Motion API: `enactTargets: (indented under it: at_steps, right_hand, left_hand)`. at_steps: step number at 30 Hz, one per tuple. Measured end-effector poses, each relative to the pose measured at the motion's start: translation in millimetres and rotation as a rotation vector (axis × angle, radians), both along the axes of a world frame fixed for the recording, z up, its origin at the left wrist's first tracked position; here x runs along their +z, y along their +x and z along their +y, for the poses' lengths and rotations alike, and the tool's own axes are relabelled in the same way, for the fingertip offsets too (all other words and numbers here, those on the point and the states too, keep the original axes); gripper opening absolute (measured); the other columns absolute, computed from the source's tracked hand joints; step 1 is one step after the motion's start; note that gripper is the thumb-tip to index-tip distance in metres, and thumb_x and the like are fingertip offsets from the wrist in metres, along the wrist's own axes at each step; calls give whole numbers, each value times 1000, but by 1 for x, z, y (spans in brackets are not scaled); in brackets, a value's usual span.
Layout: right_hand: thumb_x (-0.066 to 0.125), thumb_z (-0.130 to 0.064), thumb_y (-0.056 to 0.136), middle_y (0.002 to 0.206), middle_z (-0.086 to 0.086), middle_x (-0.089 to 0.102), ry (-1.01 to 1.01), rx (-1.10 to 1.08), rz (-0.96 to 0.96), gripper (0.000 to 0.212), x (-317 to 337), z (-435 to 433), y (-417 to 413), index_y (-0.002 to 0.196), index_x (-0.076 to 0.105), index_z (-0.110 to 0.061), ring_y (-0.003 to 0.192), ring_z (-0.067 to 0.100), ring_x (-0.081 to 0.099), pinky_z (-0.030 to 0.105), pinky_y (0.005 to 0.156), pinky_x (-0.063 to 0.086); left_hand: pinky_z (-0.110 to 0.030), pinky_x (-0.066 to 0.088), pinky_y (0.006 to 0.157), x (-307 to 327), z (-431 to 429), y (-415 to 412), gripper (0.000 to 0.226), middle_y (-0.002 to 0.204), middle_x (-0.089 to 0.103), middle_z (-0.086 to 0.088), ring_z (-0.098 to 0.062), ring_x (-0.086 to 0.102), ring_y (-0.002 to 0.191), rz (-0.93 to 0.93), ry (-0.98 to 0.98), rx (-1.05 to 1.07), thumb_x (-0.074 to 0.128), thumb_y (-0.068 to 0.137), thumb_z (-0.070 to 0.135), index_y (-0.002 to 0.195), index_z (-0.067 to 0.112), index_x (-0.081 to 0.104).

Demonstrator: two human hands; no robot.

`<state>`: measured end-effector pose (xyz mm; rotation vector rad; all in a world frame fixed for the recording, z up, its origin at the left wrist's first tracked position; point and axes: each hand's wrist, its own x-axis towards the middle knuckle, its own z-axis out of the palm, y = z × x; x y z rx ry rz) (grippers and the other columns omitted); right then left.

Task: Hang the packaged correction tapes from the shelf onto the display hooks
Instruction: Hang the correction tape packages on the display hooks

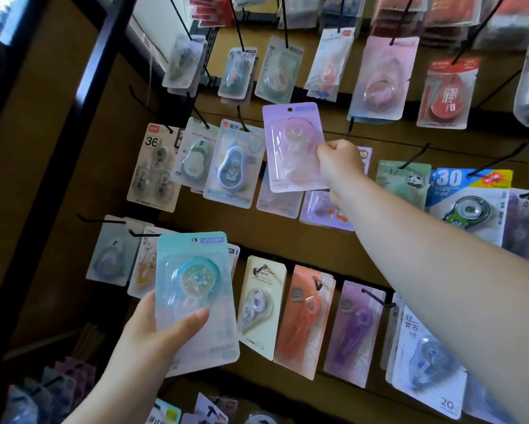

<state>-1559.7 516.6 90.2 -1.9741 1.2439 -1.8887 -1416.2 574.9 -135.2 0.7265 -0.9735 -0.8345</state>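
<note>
My right hand (338,166) pinches the right edge of a lilac packaged correction tape (290,148), holding it up in front of the middle row of the display. Its hang hole is at the top and sits on no hook. My left hand (162,328) grips a teal packaged correction tape (196,298) from below, thumb across its front, before the lower row. Black display hooks (416,154) stick out of the brown board, most carrying packs. A bare hook (350,127) sits just right of the lilac pack.
Rows of hung packs fill the board: a "36" multipack (154,169) at left, an orange pack (306,319) and a purple pack (353,328) below, a blue "30" pack (468,197) at right. A dark shelf frame (58,148) runs down the left side.
</note>
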Motion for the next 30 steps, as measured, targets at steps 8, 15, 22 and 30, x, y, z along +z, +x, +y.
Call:
enactTargets:
  at_steps: [8, 15, 22, 30]
  right_hand:
    - [35, -15, 95, 69, -1, 36, 126, -53, -34, 27, -6, -16, -2, 117, 51, -10, 64, 14, 38, 33, 76, 47]
    - [36, -16, 94, 118, 12, 52, 121, -208, 10, 38, -3, -53, 1, 131, 44, -6, 103, 24, 48, 30, 75, 37]
    - [40, -10, 93, 127, 7, 48, -48, -296, -39, 39, -16, -47, 6, 132, 37, -6, 121, 27, 47, 31, 85, 37]
    - [49, -25, 93, 96, 2, 53, 62, 339, 174, 28, -36, -6, 18, 117, 42, -11, 67, 12, 53, 17, 48, 46]
  left_hand:
    - [-37, 51, 68, 0, -1, 14, 38, 102, 66, -9, -28, 65, 91, -21, 10, -7, 67, 74, 15, 109, 19, 53]
    - [-34, 50, 66, -2, -8, 15, 32, 102, 66, -7, -24, 65, 90, -43, 10, -3, 66, 74, 15, 101, 24, 53]
    - [-40, 53, 75, 14, -13, 15, 42, 103, 66, -6, -25, 67, 90, -113, -52, 13, 68, 61, 26, 99, 29, 51]
    - [-40, 54, 79, 102, -25, -1, 40, 102, 68, -5, -23, 67, 92, -187, -257, -38, 68, 68, 23, 106, 24, 54]
